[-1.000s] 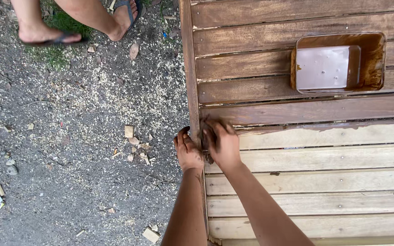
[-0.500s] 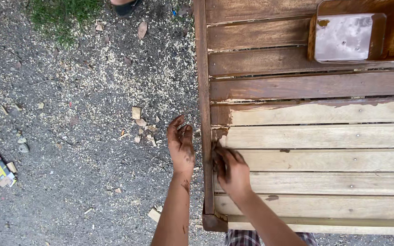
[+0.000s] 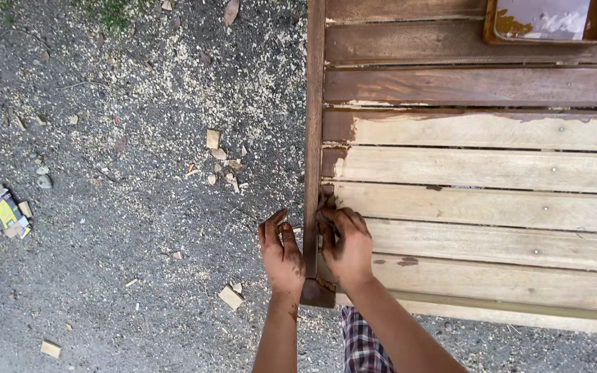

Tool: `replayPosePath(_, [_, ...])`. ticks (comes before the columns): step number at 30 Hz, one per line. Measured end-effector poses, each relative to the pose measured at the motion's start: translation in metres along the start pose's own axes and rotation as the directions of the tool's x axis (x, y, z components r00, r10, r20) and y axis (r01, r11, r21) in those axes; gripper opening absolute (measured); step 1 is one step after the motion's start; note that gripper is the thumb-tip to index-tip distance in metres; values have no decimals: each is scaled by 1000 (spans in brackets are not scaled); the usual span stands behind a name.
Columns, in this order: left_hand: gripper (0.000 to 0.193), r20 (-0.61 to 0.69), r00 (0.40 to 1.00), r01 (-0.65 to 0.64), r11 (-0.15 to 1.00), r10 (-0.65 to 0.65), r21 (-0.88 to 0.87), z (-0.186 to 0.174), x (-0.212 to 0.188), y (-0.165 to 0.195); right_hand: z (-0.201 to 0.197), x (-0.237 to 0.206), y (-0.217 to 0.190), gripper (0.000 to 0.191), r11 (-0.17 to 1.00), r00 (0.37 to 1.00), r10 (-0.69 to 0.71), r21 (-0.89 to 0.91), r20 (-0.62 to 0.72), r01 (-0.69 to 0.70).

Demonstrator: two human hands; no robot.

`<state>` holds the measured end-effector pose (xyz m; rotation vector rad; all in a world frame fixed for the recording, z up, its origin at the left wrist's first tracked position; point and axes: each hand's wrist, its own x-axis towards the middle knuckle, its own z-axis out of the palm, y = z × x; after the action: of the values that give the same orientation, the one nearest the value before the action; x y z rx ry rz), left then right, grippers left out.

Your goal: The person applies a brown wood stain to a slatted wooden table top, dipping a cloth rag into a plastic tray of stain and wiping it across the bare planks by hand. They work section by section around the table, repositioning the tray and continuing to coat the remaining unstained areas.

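A slatted wooden panel [image 3: 478,173] lies flat on the ground; its far slats and left side rail [image 3: 312,124] are stained dark brown, while the near slats are pale bare wood. My left hand [image 3: 281,252], smeared with brown stain, rests flat against the outer face of the rail near the panel's near corner. On the inner side of the rail, my right hand [image 3: 345,245] has its fingers curled over a small dark rag [image 3: 325,202]. Only a bit of the rag shows past the fingertips.
A brown-stained tray [image 3: 490,24] with a pale bottom sits on the far slats at the top right. Left of the panel, the gravel ground [image 3: 119,228] carries sawdust, wood chips [image 3: 213,138], a small offcut [image 3: 230,298] and a crushed yellow packet [image 3: 7,213].
Both hands have slid along the side rail toward the near corner. The view has shifted, so the tray is now cut off at the top edge, and the feet seen earlier are gone from view.
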<state>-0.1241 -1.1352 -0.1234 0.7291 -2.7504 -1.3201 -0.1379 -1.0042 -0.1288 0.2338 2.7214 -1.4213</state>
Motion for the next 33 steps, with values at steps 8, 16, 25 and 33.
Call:
replayPosePath(8, [30, -240, 951, 170, 978, -195, -121, 31, -54, -32, -21, 1, 13, 20, 978, 960, -207, 59, 187, 199])
replayPosePath(16, [29, -234, 945, 63, 826, -230, -560, 27, -50, -43, 17, -8, 24, 34, 986, 986, -165, -45, -30, 163])
replayPosePath(25, [32, -179, 944, 168, 872, -277, -460, 33, -36, -60, -27, -45, 30, 50, 907, 708, -231, -117, 667, 405])
replayPosePath(33, [33, -182, 919, 307, 925, -349, -222, 41, -33, -56, -53, -43, 52, 34, 943, 745, -234, -39, 625, 329])
